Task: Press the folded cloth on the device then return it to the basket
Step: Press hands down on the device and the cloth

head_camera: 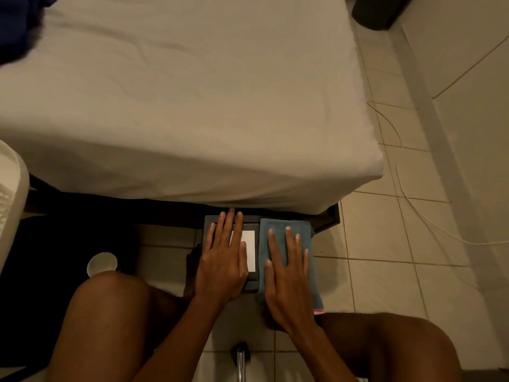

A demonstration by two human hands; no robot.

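Tiled floor (385,271), pale and square-jointed, forms the working surface, at the foot of a bed. I log two bare hands, both open and flat, palms down, fingers spread, gripping nothing.

My right hand (287,274) lies on one folded cloth (308,230), a blue-grey terry rectangle with a soft nap and a thin pink edge at its near corner. The cloth lies just beside the device, at its 3 o'clock; I cannot tell whether the cloth rests on part of the device or on the floor.

My left hand (224,260) covers one device (249,282), a flat dark rectangular slab with a bright white rectangular panel, partly hidden under the fingers. The middle fingertip reaches the shadow under the bed edge.

Outward from the hands: one bed (179,106) at 12 o'clock, covered in a creased off-white sheet, its overhang shading the far end of device and cloth. Two bare knees frame the view at 5 and 7 o'clock. One round white cup (102,264) stands at 9 o'clock on dark ground. One thin white cable (407,194) curves across the tiles at 2 o'clock. One chrome tube (240,359) shows at 6 o'clock. One ribbed white fabric object (11,194) stands at the left edge. No basket identified with certainty.
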